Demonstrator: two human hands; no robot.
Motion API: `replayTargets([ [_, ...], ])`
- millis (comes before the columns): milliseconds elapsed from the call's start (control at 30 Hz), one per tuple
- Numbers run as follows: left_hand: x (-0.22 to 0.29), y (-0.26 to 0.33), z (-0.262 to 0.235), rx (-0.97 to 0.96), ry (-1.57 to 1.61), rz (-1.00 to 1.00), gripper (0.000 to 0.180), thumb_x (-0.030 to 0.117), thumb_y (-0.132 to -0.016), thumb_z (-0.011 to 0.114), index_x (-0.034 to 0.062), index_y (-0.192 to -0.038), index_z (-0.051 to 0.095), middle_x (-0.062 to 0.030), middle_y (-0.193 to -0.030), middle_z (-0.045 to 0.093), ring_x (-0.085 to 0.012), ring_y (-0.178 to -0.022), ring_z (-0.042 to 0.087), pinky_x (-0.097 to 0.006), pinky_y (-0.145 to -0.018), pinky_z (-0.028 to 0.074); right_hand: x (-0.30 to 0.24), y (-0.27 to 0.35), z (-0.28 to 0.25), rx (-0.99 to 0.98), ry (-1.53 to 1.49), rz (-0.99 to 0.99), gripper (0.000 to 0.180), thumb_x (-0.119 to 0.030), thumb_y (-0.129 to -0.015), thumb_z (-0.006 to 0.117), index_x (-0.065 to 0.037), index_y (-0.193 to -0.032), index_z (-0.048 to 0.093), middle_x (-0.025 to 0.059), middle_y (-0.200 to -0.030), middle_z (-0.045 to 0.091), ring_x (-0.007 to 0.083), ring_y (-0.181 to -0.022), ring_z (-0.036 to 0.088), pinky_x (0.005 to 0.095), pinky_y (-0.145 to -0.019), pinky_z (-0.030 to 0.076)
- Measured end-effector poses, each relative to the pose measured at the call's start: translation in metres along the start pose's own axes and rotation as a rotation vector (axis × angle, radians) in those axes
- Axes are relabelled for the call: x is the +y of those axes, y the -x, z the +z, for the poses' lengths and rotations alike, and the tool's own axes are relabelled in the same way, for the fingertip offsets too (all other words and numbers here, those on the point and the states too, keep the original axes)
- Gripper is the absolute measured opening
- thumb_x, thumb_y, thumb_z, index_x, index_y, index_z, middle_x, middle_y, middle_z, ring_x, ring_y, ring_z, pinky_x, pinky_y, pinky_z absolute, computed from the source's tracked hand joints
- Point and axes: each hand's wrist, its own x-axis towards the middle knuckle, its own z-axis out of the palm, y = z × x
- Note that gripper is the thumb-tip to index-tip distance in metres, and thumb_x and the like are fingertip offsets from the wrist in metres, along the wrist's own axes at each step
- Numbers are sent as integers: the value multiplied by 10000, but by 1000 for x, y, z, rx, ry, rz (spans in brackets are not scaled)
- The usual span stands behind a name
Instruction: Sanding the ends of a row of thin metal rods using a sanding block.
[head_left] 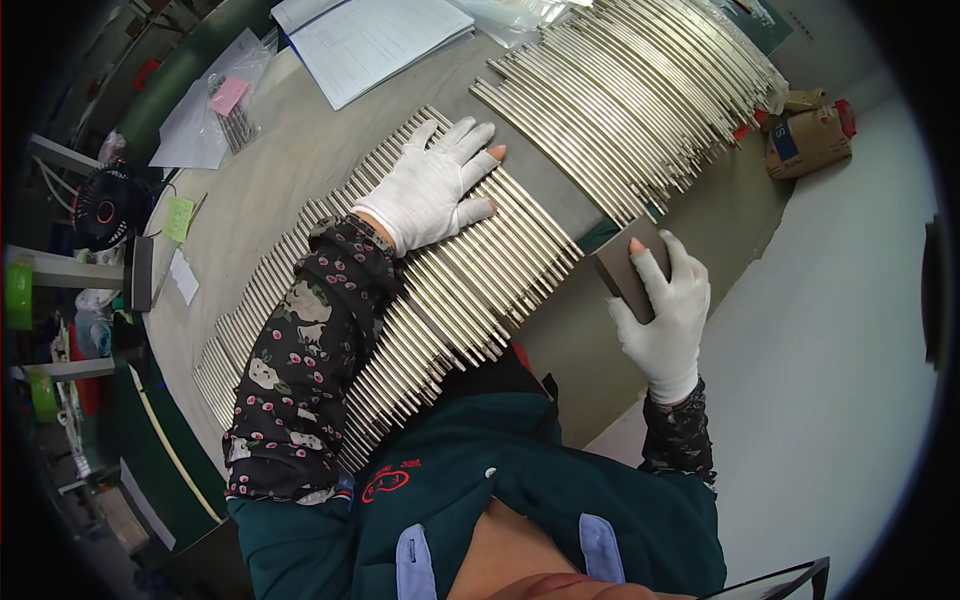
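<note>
Many slim, shiny metal rods (480, 270) lie side by side in a long row on the table. My left hand (425, 190), in a white glove with bare fingertips showing, rests flat across them with its fingers spread. A second group of metal rods (620, 100) lies farther off to the right, beyond a strip of bare grey tabletop. In my right hand (670, 310), gloved the same way, is a flat dark grey-brown block (632, 275), held beside the near ends of that second group. Its thumb and fingers close round the block.
Printed papers (375, 45) lie at the back of the table (285, 130). To the left are a pink note (228, 95) on a bag of thin pieces, a green note (178, 218) and a small black fan (108, 205). A brown paper package (810, 140) stands at the far right.
</note>
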Motion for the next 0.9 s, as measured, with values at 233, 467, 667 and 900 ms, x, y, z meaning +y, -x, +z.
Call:
replayTargets([
  [233,2,-1,0,3,21,0,696,563,-919,385,51,-1391,399,-186,-1465,348,-336,-1381,282,-500,-1135,172,-4,-25,14,-11,32,-63,597,-257,-646,773,-149,-1206,596,175,-1239,491,323,-1014,489,427,-815,412],
  [467,1,-4,2,25,14,1,699,566,-918,384,45,-1383,410,-182,-1458,360,-330,-1377,292,-501,-1137,171,-18,-54,31,-70,108,-112,554,-278,-685,753,-149,-1203,604,186,-1194,504,320,-998,507,423,-794,418],
  [667,-2,5,4,31,16,-19,683,539,-913,415,47,-1386,400,-182,-1459,358,-330,-1377,293,-499,-1127,197,-2,-44,6,-156,55,-126,538,-224,-655,743,-135,-1172,623,163,-1167,527,320,-989,508,422,-811,425],
  [900,40,32,0,53,102,34,723,534,-859,514,19,-1357,409,-221,-1454,339,-351,-1382,274,-543,-1118,173,16,5,-7,-85,1,-31,574,-130,-638,712,-86,-1199,599,207,-1238,515,371,-1059,490,452,-924,403],
])
